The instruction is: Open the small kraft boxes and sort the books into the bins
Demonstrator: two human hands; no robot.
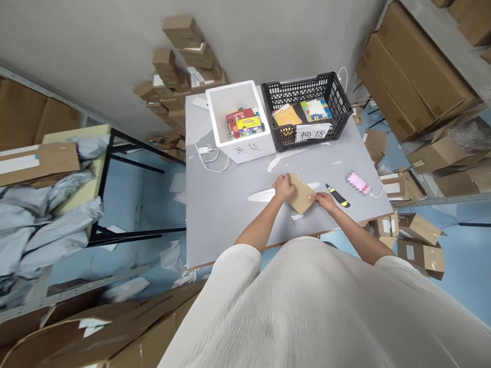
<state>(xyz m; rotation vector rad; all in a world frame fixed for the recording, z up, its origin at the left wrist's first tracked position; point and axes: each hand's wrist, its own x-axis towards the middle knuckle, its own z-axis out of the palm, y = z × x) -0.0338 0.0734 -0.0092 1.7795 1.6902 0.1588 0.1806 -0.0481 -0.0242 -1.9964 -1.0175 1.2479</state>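
A small brown cardboard box (301, 194) is at the middle front of the grey table (222, 214), tilted at an angle to the table's edge. My left hand (284, 187) grips its left side, fingers curled over the edge. At the box's right edge, my right hand (326, 201) has its fingers pinched together on the cardboard. A small pale spot shows on the box near that hand. Just right of my right hand lies a black and yellow utility knife (338, 196). White paper scraps (264, 194) lie beside and under the box.
At the back stand a white foam box (245, 148) and a black plastic crate (310, 140), both holding books. A pink blurred object (358, 183) with a white cable lies at right. Cardboard boxes (418, 71) and a rack of grey parcels (57, 214) flank the table.
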